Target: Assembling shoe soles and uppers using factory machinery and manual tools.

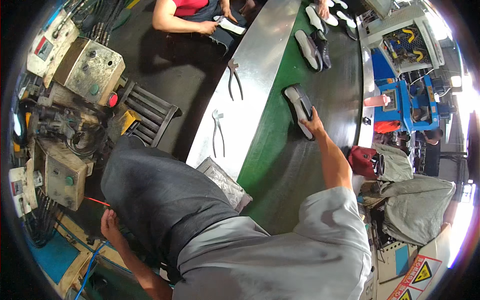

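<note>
My right hand (pixel 315 124) is closed round the near end of a dark shoe with a white underside (pixel 300 104). That shoe lies on its side over the belt, where the green strip meets the dark surface. At the lower left, my left hand (pixel 111 227) hangs low beside a machine, just below a thin orange-red rod (pixel 97 201). Its fingers are small and partly turned away, so their grip is unclear. Two pairs of pincers, one nearer (pixel 218 132) and one farther (pixel 234 80), lie on the metal ledge (pixel 265 37) left of the belt.
More shoes (pixel 310 50) lie farther up the belt (pixel 280 185). A co-worker's hands hold a white-soled shoe (pixel 230 25) at the top; another person's hand (pixel 323 9) touches shoes beyond. Machine control boxes (pixel 95 70) stand left. A grey patterned bundle (pixel 225 182) rests at the ledge's near end.
</note>
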A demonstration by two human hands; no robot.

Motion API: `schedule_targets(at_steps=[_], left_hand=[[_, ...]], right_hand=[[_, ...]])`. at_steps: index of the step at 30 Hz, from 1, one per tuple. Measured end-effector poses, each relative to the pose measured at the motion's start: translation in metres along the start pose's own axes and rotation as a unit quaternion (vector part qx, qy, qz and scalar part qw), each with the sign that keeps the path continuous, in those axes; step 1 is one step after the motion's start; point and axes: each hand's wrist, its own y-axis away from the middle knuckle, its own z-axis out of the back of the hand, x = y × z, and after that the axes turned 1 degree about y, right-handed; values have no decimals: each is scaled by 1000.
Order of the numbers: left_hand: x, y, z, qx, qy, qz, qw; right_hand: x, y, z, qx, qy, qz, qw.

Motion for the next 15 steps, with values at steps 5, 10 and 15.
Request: schedule_targets(at_steps=[5,10,15], left_hand=[[-41,5,-59,30,16,-12,999],[-103,1,-172,172,55,-59,982],[-168,-1,-239,315,28,-163,935]], right_hand=[[86,0,-9,3,-11,-147,989],[90,62,-37,-5,-343,-174,923],[228,128,-34,173,-478,-150,848]])
